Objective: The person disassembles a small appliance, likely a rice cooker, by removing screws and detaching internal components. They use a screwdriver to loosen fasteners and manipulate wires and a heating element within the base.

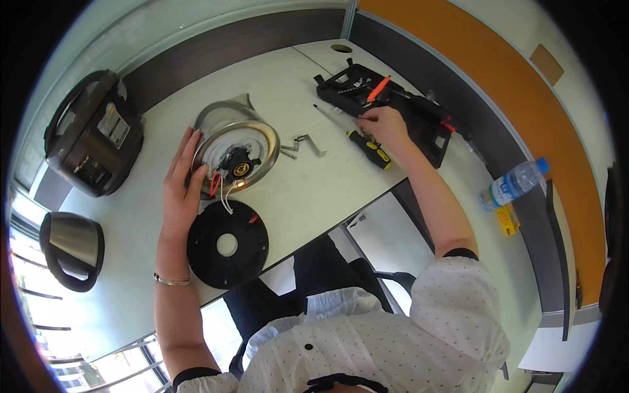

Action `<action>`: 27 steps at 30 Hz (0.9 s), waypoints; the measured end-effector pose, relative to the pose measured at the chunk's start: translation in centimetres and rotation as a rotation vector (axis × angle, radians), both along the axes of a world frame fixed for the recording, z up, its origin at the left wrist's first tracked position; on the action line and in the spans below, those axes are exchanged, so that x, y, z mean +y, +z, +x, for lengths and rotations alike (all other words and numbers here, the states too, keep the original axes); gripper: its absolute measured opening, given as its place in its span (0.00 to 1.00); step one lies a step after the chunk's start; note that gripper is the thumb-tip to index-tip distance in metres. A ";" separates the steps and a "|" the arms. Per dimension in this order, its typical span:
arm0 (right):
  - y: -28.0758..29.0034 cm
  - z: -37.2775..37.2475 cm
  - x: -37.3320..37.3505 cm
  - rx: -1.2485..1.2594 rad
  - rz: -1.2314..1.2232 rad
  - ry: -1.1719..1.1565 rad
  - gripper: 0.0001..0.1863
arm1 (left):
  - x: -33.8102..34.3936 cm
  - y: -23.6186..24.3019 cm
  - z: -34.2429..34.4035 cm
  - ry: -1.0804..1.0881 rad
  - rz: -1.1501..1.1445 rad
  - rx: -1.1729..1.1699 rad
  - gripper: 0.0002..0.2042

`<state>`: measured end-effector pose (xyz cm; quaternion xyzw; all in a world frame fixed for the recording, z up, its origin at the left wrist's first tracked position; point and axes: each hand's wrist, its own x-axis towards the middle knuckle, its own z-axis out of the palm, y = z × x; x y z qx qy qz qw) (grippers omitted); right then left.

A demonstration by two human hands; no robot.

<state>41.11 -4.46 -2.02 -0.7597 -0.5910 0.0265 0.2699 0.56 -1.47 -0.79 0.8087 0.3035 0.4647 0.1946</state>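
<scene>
My left hand [183,183] grips the side of an upturned steel kettle [223,112], whose exposed base holds a black fitting [237,164] with red and white wires. A detached black round plate [216,262] lies just below it. My right hand [388,130] is closed beside the open black toolkit [426,147]; its fingertips pinch something I cannot make out. A yellow-and-black screwdriver [372,152] lies under that hand, and small metal parts [313,145] lie between the kettle and the screwdriver.
A dark rice cooker [92,150] and a second steel kettle [69,245] stand at the left. A plastic bottle [517,183] lies at the right over a yellow item [506,221]. Grey and orange partitions [458,59] border the desk.
</scene>
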 end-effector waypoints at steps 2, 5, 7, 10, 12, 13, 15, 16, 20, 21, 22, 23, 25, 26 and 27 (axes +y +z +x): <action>-0.4 0.1 0.6 -0.122 0.026 0.009 0.09 | 0.1 0.1 0.0 0.016 0.030 0.035 0.24; -2.4 2.3 1.4 -0.331 0.201 0.243 0.07 | 0.3 -0.2 0.0 0.007 -0.031 0.060 0.25; -1.9 2.2 1.5 -0.443 0.180 0.320 0.05 | 0.4 -0.3 0.1 0.001 -0.004 0.046 0.25; -1.7 2.7 1.7 -0.597 0.181 0.391 0.05 | 0.1 0.1 -0.1 0.008 -0.002 0.041 0.25; -1.2 2.8 1.6 -0.694 0.144 0.415 0.07 | 0.1 0.4 0.2 0.020 0.011 0.045 0.25; -1.0 2.5 1.5 -0.725 0.121 0.420 0.07 | 0.0 0.5 0.1 0.027 0.007 0.046 0.25; -0.8 2.0 1.5 -0.781 0.072 0.443 0.06 | -0.3 0.4 -0.1 0.049 -0.011 0.051 0.25; -0.7 2.1 1.5 -0.774 0.038 0.451 0.06 | -0.4 0.3 -0.1 0.033 -0.022 0.040 0.25; -0.8 2.1 1.5 -0.678 0.073 0.453 0.04 | -0.1 0.3 0.1 0.016 -0.062 0.008 0.24; -0.6 1.9 1.3 -0.629 0.077 0.448 0.04 | -0.3 0.2 -0.2 0.015 -0.067 0.001 0.24; -0.9 2.1 0.9 -0.591 0.129 0.424 0.05 | -0.3 0.2 0.0 0.014 -0.064 0.009 0.24; -0.8 2.3 0.8 -0.559 0.187 0.399 0.05 | -0.3 0.4 0.3 0.016 -0.052 0.011 0.24; -0.6 2.3 0.8 -0.564 0.113 0.400 0.07 | -0.3 0.3 0.3 0.011 -0.038 0.010 0.24; -0.6 2.2 0.8 -0.585 0.075 0.404 0.07 | 0.0 0.1 0.2 0.005 -0.037 0.008 0.25; -0.7 2.1 0.6 -0.605 0.036 0.403 0.07 | 0.1 -0.1 0.1 -0.005 -0.035 0.005 0.25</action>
